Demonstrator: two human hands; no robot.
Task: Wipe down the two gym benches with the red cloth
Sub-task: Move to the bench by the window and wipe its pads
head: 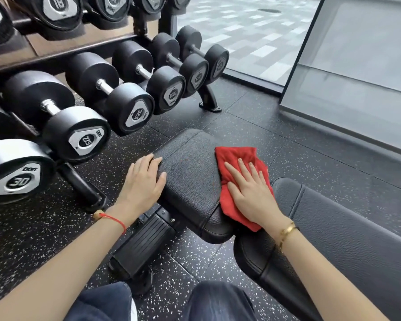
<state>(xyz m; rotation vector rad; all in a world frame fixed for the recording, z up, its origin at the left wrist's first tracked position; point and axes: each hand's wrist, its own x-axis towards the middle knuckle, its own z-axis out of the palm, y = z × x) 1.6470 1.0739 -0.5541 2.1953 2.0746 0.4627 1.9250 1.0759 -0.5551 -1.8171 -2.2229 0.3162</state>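
Red cloth (pixel 239 179) pressed flat on the bench pad (pixel 190 177).
Right hand (pixel 252 193), fingers spread straight, pushes it; left hand (pixel 144 181), fingers relaxed over the pad's left edge, likely steadies.

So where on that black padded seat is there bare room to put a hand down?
The bare strip of black padded seat lies between the left hand and the red cloth under the right hand. Both side edges are taken.
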